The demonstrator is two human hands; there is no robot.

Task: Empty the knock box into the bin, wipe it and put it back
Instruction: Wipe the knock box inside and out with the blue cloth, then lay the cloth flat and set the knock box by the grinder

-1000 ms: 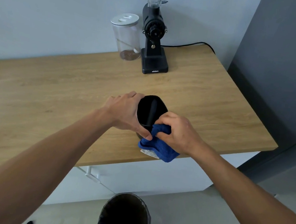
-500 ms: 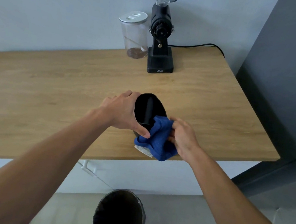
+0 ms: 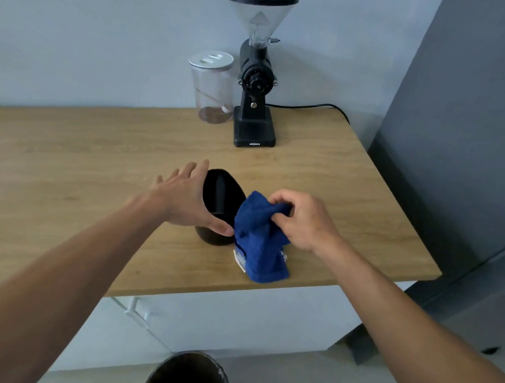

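Note:
The black knock box [image 3: 222,194] stands upright on the wooden table [image 3: 54,171] near its front edge, its mouth facing me. My left hand [image 3: 184,198] is at the box's left side with fingers spread and raised off it; only the thumb lies across the front rim. My right hand [image 3: 303,222] pinches a blue cloth [image 3: 258,243] just to the right of the box. The cloth hangs down onto the table and touches the box's right edge. The dark bin [image 3: 187,382] sits on the floor below the table edge.
A black coffee grinder [image 3: 255,101] and a clear jar [image 3: 213,89] with a white lid stand at the back of the table by the wall. A power cable [image 3: 313,106] runs right from the grinder. A tall grey cabinet [image 3: 476,140] borders the table's right side.
My right hand has pulled the cloth out of the box and up to its right side. My left hand has loosened from gripping the box, its fingers now spread.

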